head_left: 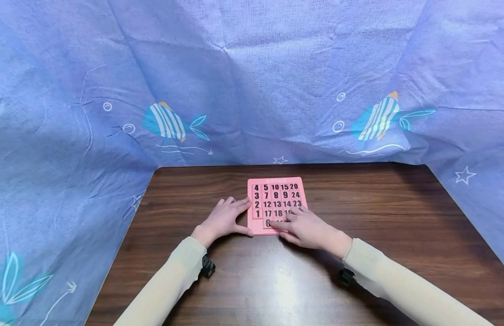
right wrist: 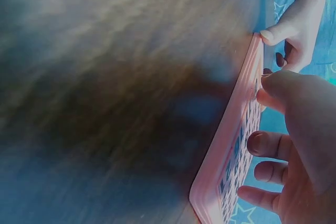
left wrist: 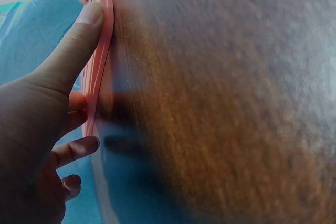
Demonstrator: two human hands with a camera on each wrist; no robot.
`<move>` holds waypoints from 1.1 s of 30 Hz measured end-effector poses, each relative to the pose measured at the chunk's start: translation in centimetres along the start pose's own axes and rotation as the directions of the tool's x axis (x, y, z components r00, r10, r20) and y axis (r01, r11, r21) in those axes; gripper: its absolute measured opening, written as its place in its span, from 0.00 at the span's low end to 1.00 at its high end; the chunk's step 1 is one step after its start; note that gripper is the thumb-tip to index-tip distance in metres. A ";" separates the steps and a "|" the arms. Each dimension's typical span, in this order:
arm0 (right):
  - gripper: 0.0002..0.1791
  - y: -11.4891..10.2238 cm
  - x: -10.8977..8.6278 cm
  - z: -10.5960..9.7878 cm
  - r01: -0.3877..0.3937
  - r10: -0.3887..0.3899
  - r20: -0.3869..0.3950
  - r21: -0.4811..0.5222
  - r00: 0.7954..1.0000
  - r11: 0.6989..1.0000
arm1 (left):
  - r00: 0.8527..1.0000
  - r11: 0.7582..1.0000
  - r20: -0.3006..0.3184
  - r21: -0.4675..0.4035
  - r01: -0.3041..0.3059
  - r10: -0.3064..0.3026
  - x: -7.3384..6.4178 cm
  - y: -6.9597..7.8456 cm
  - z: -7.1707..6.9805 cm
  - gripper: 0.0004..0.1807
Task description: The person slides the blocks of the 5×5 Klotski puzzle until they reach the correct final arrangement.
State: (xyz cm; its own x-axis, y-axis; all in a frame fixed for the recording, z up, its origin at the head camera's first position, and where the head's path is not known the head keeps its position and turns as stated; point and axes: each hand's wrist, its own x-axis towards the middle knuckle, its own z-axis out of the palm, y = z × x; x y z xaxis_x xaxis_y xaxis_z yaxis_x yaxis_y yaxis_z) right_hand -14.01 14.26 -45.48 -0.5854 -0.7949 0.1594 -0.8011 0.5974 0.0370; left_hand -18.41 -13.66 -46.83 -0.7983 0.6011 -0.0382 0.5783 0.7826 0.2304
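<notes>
A pink sliding number puzzle [head_left: 276, 179] lies flat on the table, its tiles printed with black numerals. Bare pink base shows at its near left corner, left of the tile marked 6 [head_left: 268, 223]. My left hand [head_left: 224, 218] rests spread along the puzzle's left side, thumb touching the near left corner and forefinger on the left edge. The right hand [head_left: 306, 227] reaches over the near right part, its extended forefinger touching the 6 tile. Its other fingers are loosely bent and hide several tiles there. In the right wrist view, the puzzle's pink rim [right wrist: 226, 140] shows below the right hand [right wrist: 302, 145].
Dark wood-grain table [head_left: 187, 194] surrounds the puzzle. Behind it and at the sides hangs a blue cloth [head_left: 276, 90] printed with fish and stars. A small black device [head_left: 207, 266] sits at the left wrist, and another black device [head_left: 347, 276] at the right wrist.
</notes>
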 end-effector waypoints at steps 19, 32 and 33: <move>0.24 -1.6 0.8 0.2 -0.013 0.012 0.037 0.022 0.999 1.000 | 1.000 1.000 -0.008 -0.020 -0.007 0.007 0.0 0.1 0.0 0.55; 0.24 -0.8 0.3 0.6 -0.025 0.025 -0.008 -0.018 1.000 1.000 | 1.000 1.000 -0.013 -0.017 -0.011 0.010 0.1 -0.1 0.1 0.55; 0.25 -0.9 0.3 0.7 -0.025 0.025 -0.001 -0.017 1.000 1.000 | 1.000 1.000 -0.012 -0.016 -0.010 0.010 0.1 -0.1 0.1 0.55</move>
State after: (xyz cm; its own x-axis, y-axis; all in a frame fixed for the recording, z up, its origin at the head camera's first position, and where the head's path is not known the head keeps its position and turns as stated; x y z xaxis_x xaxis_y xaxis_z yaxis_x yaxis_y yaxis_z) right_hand -13.57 13.41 -46.11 -0.6053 -0.7794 0.1615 -0.7838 0.6190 0.0496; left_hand -18.51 -13.70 -46.98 -0.7944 0.6070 -0.0241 0.5838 0.7738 0.2459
